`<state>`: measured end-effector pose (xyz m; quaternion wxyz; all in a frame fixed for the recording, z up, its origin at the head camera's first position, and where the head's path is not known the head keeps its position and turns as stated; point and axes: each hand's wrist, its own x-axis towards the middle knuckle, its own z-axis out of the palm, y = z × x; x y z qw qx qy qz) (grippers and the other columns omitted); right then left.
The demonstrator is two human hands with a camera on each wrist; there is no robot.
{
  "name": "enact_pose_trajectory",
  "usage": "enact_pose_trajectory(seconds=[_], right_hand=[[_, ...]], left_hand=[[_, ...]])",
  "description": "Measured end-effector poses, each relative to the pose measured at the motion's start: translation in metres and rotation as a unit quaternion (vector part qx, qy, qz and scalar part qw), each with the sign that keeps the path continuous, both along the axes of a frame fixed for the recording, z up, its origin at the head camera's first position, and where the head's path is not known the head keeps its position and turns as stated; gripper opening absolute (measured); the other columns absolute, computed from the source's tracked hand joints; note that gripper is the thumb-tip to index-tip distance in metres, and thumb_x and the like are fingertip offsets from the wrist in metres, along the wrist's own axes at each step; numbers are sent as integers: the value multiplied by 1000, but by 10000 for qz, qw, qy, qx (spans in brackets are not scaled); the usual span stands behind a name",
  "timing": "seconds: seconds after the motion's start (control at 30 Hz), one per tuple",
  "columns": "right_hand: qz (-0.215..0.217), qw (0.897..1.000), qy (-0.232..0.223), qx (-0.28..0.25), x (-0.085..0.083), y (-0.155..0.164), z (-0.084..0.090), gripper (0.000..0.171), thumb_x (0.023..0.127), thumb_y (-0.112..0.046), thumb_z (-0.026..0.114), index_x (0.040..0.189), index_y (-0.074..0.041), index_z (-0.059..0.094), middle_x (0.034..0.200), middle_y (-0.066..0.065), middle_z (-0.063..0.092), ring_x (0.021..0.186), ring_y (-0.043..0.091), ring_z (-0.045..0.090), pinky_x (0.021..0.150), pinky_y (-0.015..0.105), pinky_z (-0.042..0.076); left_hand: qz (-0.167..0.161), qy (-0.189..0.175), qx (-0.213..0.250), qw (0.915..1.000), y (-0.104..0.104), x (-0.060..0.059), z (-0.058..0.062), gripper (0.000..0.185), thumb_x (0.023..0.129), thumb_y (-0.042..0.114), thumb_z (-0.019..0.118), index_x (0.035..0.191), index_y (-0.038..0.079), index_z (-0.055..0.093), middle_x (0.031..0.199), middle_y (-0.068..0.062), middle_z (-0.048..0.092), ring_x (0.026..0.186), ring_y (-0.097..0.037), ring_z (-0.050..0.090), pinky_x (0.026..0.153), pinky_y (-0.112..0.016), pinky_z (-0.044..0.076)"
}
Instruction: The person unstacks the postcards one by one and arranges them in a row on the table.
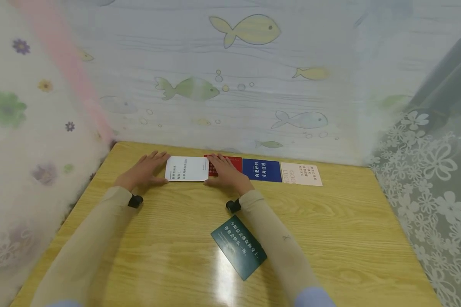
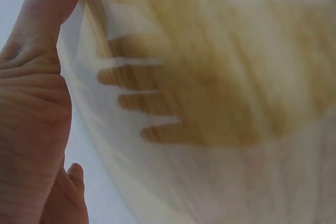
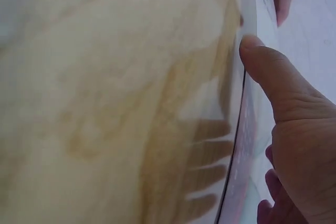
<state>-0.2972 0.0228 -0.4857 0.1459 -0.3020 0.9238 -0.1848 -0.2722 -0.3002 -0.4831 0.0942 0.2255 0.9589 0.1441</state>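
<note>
A white card with dark printed characters lies at the left end of a row of cards near the table's back edge. My left hand is at its left side, thumb at the near corner and fingers at the far corner. At its right side is my right hand, thumb by the near corner, its fingers over a red card and partly hiding it. Both hands have fairly straight fingers. In the right wrist view, the right thumb touches near the card edge.
A blue card and a pale pink card continue the row to the right. Nearer the front, a dark green card lies askew beside the right forearm. Fish-patterned fabric borders the back of the wooden table.
</note>
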Motion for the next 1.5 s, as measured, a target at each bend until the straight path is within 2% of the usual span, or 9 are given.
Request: enact_pose_trajectory(seconds=[0.37,0.53,0.83,1.03,1.5], right_hand=[[61,9999,-5,153,-12,-8,4,96,94,-48,71,164,-11,17,171,9,14,159,26,3,130,39,2],[67,9996,35,274,-17,-13,4,96,93,-50,70,164,-11,17,171,8,15,159,25,4,130,39,3],[-46,9992,150,365,-22,-22,2,98,91,-54,71,164,-13,20,171,7,15,159,24,6,130,45,7],[-149,9991,161,375,-23,-26,2,96,91,-52,72,163,-14,23,171,4,16,159,23,6,130,43,6],[-129,9982,310,494,-30,-34,-4,95,89,-56,72,161,-12,27,170,8,20,158,26,12,129,47,13]], left_hand=[[6,-203,-105,9997,-3,-13,2,93,92,35,76,161,3,22,166,-26,20,152,-51,10,121,-70,8],[7,-258,-136,9996,-6,-17,7,94,90,33,78,160,1,24,164,-28,22,152,-52,11,121,-71,9],[20,-357,-246,9991,-9,-21,18,92,90,31,79,159,-1,27,164,-29,23,151,-53,11,120,-71,10],[20,-394,-249,9989,-9,-23,22,90,90,28,79,158,-2,28,163,-30,23,150,-54,12,120,-72,11],[19,-376,-436,9983,-15,-34,19,92,88,31,81,158,-1,31,162,-28,27,150,-54,14,119,-72,12]])
